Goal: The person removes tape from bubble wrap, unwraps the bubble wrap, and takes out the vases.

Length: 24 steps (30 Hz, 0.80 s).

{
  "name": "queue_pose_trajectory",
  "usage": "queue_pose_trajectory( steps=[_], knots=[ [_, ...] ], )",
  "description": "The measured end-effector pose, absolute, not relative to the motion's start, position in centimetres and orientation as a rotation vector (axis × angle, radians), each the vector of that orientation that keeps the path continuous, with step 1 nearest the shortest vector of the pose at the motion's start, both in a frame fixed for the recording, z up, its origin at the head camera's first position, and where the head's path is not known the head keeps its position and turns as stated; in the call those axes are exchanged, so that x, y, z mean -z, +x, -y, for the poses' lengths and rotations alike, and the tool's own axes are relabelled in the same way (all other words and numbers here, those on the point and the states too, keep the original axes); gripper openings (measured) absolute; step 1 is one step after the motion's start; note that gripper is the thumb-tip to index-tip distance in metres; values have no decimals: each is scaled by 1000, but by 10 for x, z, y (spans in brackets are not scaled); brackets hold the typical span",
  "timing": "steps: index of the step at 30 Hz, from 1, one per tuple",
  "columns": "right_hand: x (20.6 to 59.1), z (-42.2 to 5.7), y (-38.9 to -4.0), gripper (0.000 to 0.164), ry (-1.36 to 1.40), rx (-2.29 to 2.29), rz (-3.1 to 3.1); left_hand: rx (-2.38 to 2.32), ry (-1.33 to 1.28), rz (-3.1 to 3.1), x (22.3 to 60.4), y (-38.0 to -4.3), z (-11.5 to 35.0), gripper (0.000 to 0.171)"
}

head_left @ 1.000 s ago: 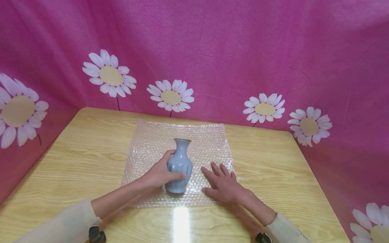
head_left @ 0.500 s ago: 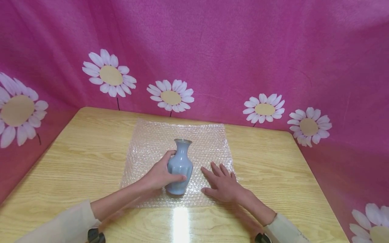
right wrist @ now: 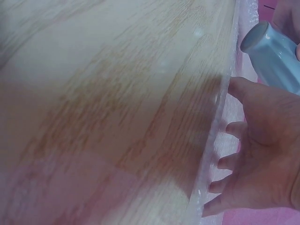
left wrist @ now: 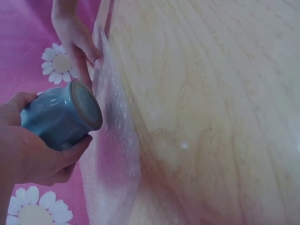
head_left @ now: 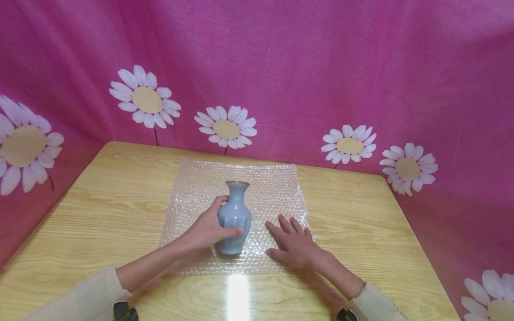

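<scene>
A glazed pale-blue vase [head_left: 236,215] with a narrow neck and flared mouth is gripped round its body by my left hand [head_left: 210,228], thumb across the front. It stands nearly upright over a sheet of bubble wrap [head_left: 201,178]. The left wrist view shows the underside of the vase [left wrist: 86,105], raised off the sheet. To the right, my right hand [head_left: 295,243] rests palm down with fingers spread on the right part of the bubble wrap. In the right wrist view its fingertips [right wrist: 234,127] touch the sheet, and the vase [right wrist: 274,58] is beyond the thumb.
The bubble wrap lies flat on a light wood-grain table [head_left: 120,187]. Behind and at both sides hangs a magenta cloth [head_left: 281,67] with printed daisies. A bright light reflection [head_left: 238,296] shows near the front of the table.
My left hand has shifted the vase slightly left and a touch away from me over the last half second. My right hand stays in place on the bubble wrap.
</scene>
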State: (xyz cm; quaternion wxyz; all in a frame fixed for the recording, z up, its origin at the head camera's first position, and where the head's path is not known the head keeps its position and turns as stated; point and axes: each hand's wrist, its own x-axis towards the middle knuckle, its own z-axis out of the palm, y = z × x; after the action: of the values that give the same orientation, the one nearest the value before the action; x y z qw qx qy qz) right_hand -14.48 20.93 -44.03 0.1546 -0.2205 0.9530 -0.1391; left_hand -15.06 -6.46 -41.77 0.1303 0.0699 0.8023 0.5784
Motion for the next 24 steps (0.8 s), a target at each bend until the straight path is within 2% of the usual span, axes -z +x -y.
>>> queue_pose_trajectory(
  steps=[24],
  knots=[
    [438, -210, -143, 71, -649, 402, -2721, -1697, 247, -2508, 409, -176, 94, 93]
  ],
)
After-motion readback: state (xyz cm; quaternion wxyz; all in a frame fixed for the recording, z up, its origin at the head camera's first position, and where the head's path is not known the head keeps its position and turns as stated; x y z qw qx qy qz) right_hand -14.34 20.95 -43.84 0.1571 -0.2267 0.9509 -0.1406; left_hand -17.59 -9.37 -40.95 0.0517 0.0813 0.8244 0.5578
